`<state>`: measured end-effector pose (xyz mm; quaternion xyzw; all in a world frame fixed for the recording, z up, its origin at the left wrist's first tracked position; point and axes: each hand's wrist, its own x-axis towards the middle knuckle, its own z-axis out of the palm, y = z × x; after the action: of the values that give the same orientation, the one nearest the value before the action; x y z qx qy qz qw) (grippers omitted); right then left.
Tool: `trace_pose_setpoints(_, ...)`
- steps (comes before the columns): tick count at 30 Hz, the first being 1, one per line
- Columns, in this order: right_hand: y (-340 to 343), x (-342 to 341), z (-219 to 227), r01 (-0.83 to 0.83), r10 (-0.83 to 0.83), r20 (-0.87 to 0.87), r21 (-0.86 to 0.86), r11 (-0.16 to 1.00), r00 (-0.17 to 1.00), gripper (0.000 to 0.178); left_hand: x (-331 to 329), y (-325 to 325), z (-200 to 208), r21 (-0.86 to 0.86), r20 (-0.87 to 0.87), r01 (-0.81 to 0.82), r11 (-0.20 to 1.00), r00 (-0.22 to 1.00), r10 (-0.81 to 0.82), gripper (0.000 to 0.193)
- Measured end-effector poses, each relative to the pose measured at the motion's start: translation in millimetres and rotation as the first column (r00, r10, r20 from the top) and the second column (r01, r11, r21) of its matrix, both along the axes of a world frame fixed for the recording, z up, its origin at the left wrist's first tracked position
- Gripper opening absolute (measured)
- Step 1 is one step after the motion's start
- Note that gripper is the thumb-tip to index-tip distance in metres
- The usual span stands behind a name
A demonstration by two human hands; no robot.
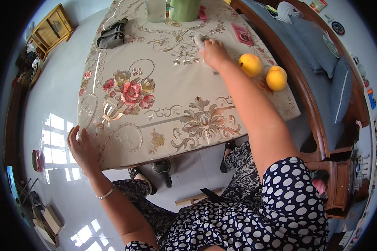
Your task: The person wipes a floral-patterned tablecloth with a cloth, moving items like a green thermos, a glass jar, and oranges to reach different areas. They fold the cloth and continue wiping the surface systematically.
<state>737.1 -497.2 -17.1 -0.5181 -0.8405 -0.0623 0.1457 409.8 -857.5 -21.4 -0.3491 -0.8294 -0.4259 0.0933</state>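
A table (pixel 171 85) with a flower-patterned beige cover stretches out in front of me. My right hand (pixel 215 53) is closed on a pale crumpled cloth (pixel 199 41), pressed to the tabletop right of the middle. Part of the cloth is hidden under the palm. Beside my right forearm lie two yellow-orange peaches (pixel 250 65), and beyond them a phone in a pink case (pixel 242 34). At the near left corner, my left hand (pixel 83 148) rests against the table's edge, its fingers apart and nothing seen in it.
Toward the far end stand a clear container (pixel 156 11) and a green container (pixel 185 10). A small dark grey bag (pixel 112 34) lies at the far left. Along the right side runs a wooden sofa with blue cushions (pixel 342 90). A dark handled object (pixel 162 170) is below the near edge.
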Motion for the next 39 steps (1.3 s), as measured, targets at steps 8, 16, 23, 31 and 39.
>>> trace_pose_setpoints(8,87,-16,-12,0.058,-0.059,0.007,0.042,0.997,0.998,0.046,2,-4,6,-0.047,0.036,0.013,0.999,0.999,-0.011,0.027)
trace_pose_setpoints(16,66,-17,-7,-0.185,0.185,-0.037,-0.014,0.983,0.982,0.053,4,2,2,0.069,0.033,0.039,0.997,0.999,-0.041,0.026)
trace_pose_setpoints(23,-60,-34,2,-0.579,0.578,-0.081,0.015,0.815,0.812,0.049,-2,-1,-5,0.135,0.006,0.022,0.991,1.0,-0.023,0.025)
trace_pose_setpoints(31,-236,6,22,-0.803,0.798,0.088,0.027,0.596,0.596,0.051,5,-2,2,0.126,-0.022,0.0,0.992,1.0,0.003,0.025)
trace_pose_setpoints(39,-218,43,22,-0.611,0.604,-0.113,-0.045,0.79,0.789,0.049,10,-6,6,0.109,0.007,0.008,0.994,1.0,-0.009,0.026)
